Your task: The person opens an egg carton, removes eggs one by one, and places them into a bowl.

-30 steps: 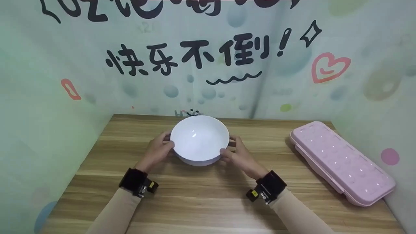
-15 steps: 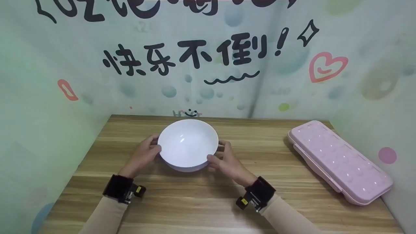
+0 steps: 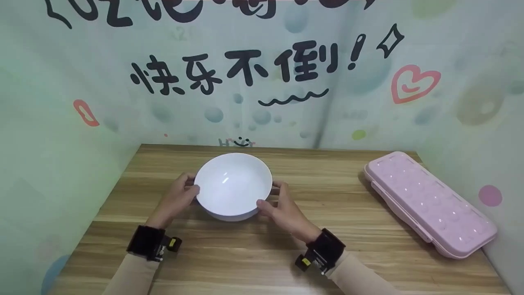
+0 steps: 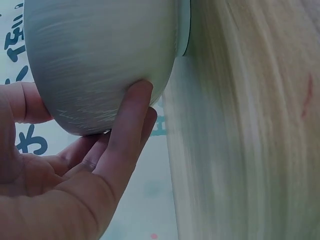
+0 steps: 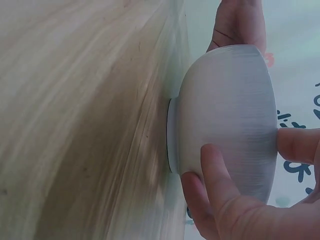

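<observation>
A white bowl [image 3: 233,184] is held between both hands over the middle of the table, its opening facing up and toward the head camera. My left hand [image 3: 176,198] grips its left side, thumb at the rim and fingers against the outer wall. On the opposite side my right hand [image 3: 288,213] holds it the same way, thumb on the near right rim. In the left wrist view, fingers [image 4: 132,115] press the bowl's outer wall [image 4: 100,55]. The right wrist view shows the bowl's foot [image 5: 172,135] close to the wooden surface.
A pink lidded box [image 3: 430,205] with a bumpy top lies at the right side of the wooden table [image 3: 245,262]. Printed fabric walls [image 3: 262,114] enclose the table at the back and both sides.
Both hands have carried the bowl to the left and slightly nearer the person, mostly during the first half second. The pink box stays where it was.
</observation>
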Motion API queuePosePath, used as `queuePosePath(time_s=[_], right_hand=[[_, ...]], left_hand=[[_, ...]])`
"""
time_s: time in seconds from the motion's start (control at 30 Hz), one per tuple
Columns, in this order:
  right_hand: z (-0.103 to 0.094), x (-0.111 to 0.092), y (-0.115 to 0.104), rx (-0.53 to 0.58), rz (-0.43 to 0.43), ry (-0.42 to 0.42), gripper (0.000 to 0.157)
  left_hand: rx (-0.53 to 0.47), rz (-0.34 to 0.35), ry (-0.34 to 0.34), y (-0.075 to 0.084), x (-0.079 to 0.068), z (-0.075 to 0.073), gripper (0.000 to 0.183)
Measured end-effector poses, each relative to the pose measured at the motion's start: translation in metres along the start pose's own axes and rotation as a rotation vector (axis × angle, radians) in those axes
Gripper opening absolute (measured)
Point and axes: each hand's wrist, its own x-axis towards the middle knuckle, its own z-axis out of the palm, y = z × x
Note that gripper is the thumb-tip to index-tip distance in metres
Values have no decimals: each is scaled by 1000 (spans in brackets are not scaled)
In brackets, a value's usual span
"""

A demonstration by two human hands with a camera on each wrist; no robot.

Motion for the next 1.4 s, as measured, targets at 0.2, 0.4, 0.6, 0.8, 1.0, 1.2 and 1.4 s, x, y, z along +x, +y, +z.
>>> queuePosePath(time_s=[0.2,0.4,0.6,0.8,1.0,1.2,1.4], right_hand=[[-1,1,1,-57,-16,12,71],[-9,-1,2,-58,-5,-19,73],[-45,-15,-7,-61,18,-34,78],[-114,-45,-27,-123,-53,98,71],[-193,-94,-33,-195,-101,291,69],[-261,-144,-15,-440,-110,517,66],[-306,-190,13,-688,17,808,67]], left_hand=[[13,-16,2,1,-2,0,49],[39,-3,-13,1,-3,-3,57],[126,88,43,12,-4,-1,62],[209,284,143,43,-4,14,49],[171,414,91,79,1,46,41],[127,518,-11,108,6,87,39],[120,592,-162,131,10,140,42]])
